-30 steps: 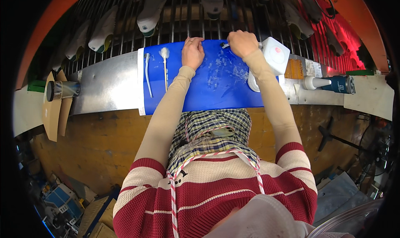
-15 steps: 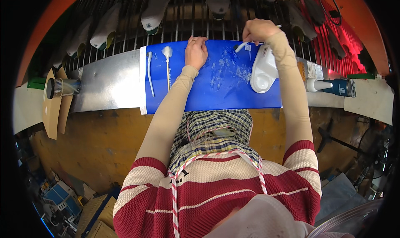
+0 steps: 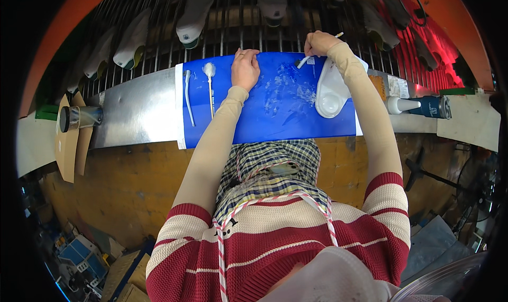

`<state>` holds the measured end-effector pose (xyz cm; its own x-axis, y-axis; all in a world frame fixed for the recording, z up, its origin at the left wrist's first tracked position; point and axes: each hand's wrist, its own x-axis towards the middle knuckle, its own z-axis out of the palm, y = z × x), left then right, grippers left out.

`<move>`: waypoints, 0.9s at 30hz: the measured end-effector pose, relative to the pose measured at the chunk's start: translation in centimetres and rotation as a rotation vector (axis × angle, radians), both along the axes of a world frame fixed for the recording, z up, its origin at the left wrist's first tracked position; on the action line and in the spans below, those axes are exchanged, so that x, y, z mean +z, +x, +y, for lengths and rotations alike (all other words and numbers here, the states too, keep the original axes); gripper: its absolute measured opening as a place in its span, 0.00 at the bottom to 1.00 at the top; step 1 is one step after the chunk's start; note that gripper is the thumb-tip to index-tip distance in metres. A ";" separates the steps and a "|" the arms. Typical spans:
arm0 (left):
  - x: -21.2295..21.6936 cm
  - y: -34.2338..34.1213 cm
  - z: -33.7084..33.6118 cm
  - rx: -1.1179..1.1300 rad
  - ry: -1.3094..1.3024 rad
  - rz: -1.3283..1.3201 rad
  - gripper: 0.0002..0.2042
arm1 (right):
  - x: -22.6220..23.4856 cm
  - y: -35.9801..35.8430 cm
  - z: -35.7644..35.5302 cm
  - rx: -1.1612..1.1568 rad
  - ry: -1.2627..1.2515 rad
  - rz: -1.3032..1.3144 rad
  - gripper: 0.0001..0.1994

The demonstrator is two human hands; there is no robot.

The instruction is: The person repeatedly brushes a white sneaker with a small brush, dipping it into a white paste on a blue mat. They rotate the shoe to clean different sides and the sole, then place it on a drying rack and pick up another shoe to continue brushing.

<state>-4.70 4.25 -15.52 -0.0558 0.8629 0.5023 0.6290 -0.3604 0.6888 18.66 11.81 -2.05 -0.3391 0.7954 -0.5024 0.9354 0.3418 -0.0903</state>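
Observation:
My right hand (image 3: pixel 319 43) is closed around a white-handled brush (image 3: pixel 305 62), over the far right of a blue sheet (image 3: pixel 248 125). The brush's dark bristle end points down to the left, close to the sheet, and the handle's tail sticks out past my knuckles. Under my right wrist lies a white plastic tray (image 3: pixel 329 98) with a round well. My left hand (image 3: pixel 245 69) rests on the sheet's far edge, fingers stretched out and slightly bent. Left of it lie a wooden stick with a white, fluffy head (image 3: pixel 209 70) and a thin, white, curved brush (image 3: pixel 189 101). Whitish smears mark the sheet's middle.
Beyond the sheet, shoes (image 3: pixel 194 21) rest on a rack of metal bars, red-lit at the right. A dark-lidded jar (image 3: pixel 79 118) and folded cardboard (image 3: pixel 67 143) are at the left. Right of the tray lie a white nozzle bottle (image 3: pixel 399 105) and a dark blue tumbler (image 3: pixel 431 107).
My right hand has shifted slightly left with the brush, whose handle now tilts differently. My left hand stays on the sheet's far edge. The whole view has shifted a little.

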 end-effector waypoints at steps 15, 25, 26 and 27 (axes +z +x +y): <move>-0.1 -0.2 0.0 0.001 0.026 0.009 0.08 | 5.1 5.2 -1.7 -0.162 -0.401 0.833 0.11; 0.0 -0.3 0.0 -0.010 0.019 0.019 0.08 | -1.4 2.2 1.7 -0.065 -0.196 0.234 0.08; 0.0 -0.3 0.0 -0.010 0.003 0.022 0.08 | -1.8 1.9 1.9 -0.099 -0.217 0.206 0.07; 0.0 -0.3 0.0 -0.009 0.017 0.024 0.08 | -2.0 1.8 2.1 -0.064 -0.215 0.213 0.08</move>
<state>-5.00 4.23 -15.48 -0.0355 0.8548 0.5178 0.6417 -0.3777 0.6675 20.49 13.91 -4.06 -0.4074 0.7020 -0.5841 0.9067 0.2347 -0.3504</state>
